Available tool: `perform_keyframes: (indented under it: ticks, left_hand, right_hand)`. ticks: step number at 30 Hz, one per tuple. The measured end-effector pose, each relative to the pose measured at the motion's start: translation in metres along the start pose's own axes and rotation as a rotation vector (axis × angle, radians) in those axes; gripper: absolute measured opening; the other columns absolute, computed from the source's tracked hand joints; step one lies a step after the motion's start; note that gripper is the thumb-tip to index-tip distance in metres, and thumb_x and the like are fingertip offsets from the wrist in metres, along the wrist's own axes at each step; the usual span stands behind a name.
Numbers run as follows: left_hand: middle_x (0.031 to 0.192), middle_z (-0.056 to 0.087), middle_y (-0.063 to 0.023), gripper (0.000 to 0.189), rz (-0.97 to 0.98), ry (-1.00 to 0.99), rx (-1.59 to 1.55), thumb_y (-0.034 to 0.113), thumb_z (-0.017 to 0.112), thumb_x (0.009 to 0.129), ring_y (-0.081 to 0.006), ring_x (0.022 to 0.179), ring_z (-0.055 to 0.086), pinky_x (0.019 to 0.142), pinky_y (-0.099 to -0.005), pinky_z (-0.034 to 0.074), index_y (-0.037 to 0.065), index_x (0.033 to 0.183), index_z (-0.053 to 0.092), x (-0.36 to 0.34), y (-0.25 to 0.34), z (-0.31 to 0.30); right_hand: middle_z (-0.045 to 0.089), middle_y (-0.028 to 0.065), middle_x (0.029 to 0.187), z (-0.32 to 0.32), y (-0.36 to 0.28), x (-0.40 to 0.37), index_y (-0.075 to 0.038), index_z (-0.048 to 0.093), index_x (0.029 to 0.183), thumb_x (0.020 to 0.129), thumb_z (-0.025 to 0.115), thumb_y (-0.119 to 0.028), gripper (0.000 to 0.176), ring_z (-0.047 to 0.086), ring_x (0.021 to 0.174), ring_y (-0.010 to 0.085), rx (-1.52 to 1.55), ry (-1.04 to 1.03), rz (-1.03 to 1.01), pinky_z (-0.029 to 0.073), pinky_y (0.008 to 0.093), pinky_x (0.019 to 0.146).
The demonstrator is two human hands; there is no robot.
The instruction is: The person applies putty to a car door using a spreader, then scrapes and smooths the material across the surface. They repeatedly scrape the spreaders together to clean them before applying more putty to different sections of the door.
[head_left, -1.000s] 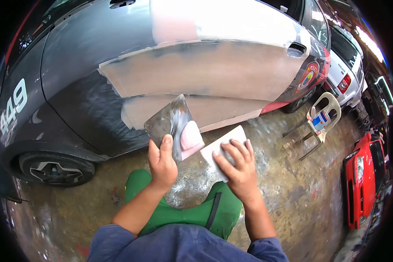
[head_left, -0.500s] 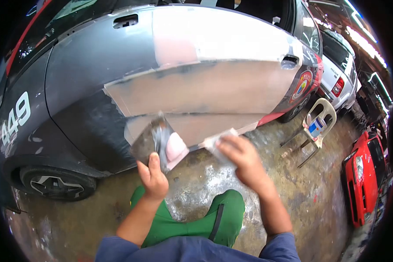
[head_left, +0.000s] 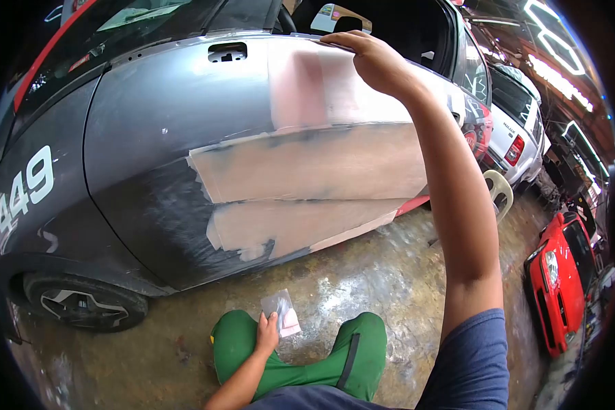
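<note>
My left hand (head_left: 268,331) rests over my left knee, its fingers closed on a greyish putty board (head_left: 275,304). Pink body filler (head_left: 290,321) shows on the board's right side. Up at the window sill, my right hand (head_left: 372,58) bends over the top edge of the car door (head_left: 164,102). Its fingers are pressed together, with a thin dark edge under them; what they hold is hard to make out. Tan filler (head_left: 314,160) covers a wide band of the door below, and a pinkish patch (head_left: 299,89) lies left of my right hand.
The car's front wheel (head_left: 82,301) is at lower left. A pale plastic chair (head_left: 502,195) stands partly hidden behind my right arm. A red car (head_left: 557,287) and a silver pickup (head_left: 516,130) are to the right. The floor (head_left: 362,280) is stained.
My right hand has risen from the door's lower part to its top edge. My left hand has lowered the putty board from in front of the door to my knee. The view has shifted slightly.
</note>
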State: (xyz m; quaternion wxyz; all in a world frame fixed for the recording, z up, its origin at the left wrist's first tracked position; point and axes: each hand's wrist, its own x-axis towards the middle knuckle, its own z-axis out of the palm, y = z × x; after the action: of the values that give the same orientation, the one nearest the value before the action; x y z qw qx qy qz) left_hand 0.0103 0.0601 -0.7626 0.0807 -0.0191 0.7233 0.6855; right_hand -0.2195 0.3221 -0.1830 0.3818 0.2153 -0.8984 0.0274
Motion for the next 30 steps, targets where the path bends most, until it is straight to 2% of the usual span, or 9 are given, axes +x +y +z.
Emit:
perform_keyframes:
  ticks: [6,12,17,19,22,27,30]
  left_hand:
    - [0.113,0.069,-0.0237,0.038,0.029,0.007,-0.047,0.029,0.053,0.105,-0.0368,0.106,0.066,0.093,-0.0437,0.05,-0.005,0.123,0.058,0.005,0.0,-0.008]
    - [0.113,0.07,-0.0239,0.039,-0.012,0.048,-0.022,0.03,0.054,0.105,-0.0363,0.106,0.067,0.093,-0.0433,0.049,-0.006,0.121,0.059,0.01,-0.008,-0.01]
    - [0.114,0.069,-0.025,0.043,-0.009,0.024,-0.024,0.03,0.054,0.105,-0.0366,0.109,0.066,0.096,-0.0426,0.048,-0.008,0.123,0.058,0.01,0.001,-0.012]
    - [0.113,0.069,-0.0242,0.04,-0.015,0.033,0.014,0.03,0.054,0.105,-0.0362,0.106,0.066,0.093,-0.043,0.049,-0.006,0.122,0.058,0.011,-0.004,-0.012]
    - [0.112,0.07,-0.0234,0.038,-0.02,0.032,-0.007,0.029,0.054,0.105,-0.0356,0.105,0.067,0.092,-0.0429,0.05,-0.005,0.121,0.058,0.012,0.002,-0.012]
    - [0.112,0.07,-0.0227,0.038,-0.012,0.016,-0.065,0.029,0.054,0.105,-0.0339,0.103,0.067,0.091,-0.0428,0.05,-0.005,0.121,0.059,0.019,-0.016,-0.017]
    - [0.111,0.07,-0.0224,0.038,-0.013,0.042,-0.117,0.029,0.054,0.105,-0.033,0.103,0.066,0.091,-0.0428,0.049,-0.006,0.12,0.059,0.022,-0.029,-0.017]
  right_hand:
    - [0.062,0.0091,0.141,0.01,0.013,0.008,-0.026,0.066,0.137,0.088,0.042,0.01,0.065,0.064,0.122,0.0331,-0.13,0.011,-0.039,0.054,0.0405,0.101]
    - [0.063,0.0088,0.138,0.011,0.015,0.013,-0.025,0.067,0.136,0.09,0.043,0.009,0.062,0.065,0.118,0.0334,-0.112,-0.028,-0.04,0.055,0.0411,0.098]
    - [0.063,0.0111,0.136,0.018,0.012,0.009,-0.022,0.068,0.134,0.09,0.044,0.009,0.059,0.065,0.117,0.0334,-0.074,0.011,-0.058,0.055,0.0423,0.098]
    - [0.064,0.0123,0.135,0.019,0.008,0.0,-0.021,0.068,0.133,0.09,0.045,0.009,0.058,0.065,0.117,0.0339,-0.06,0.022,-0.069,0.055,0.0431,0.098]
    - [0.065,0.0143,0.133,0.023,-0.001,-0.025,-0.02,0.07,0.129,0.089,0.046,0.007,0.053,0.064,0.117,0.0358,-0.067,0.067,-0.148,0.053,0.0447,0.1]
    - [0.063,0.0099,0.133,0.04,-0.045,-0.114,-0.023,0.062,0.136,0.089,0.051,0.005,0.056,0.058,0.126,0.033,-0.161,0.077,-0.033,0.047,0.0477,0.103]
    - [0.059,0.0103,0.135,0.067,-0.058,-0.157,-0.023,0.061,0.137,0.087,0.055,0.002,0.056,0.054,0.13,0.0327,-0.206,0.128,-0.025,0.041,0.0506,0.108]
